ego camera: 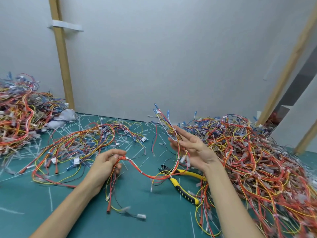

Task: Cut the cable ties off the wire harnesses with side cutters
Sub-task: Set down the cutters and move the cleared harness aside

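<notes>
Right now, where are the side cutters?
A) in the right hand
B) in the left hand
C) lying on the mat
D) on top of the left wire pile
C: the yellow-handled side cutters lie on the green mat, in neither hand. The left hand grips the harness, and its other end lies against the straight fingers of the right hand.
</notes>
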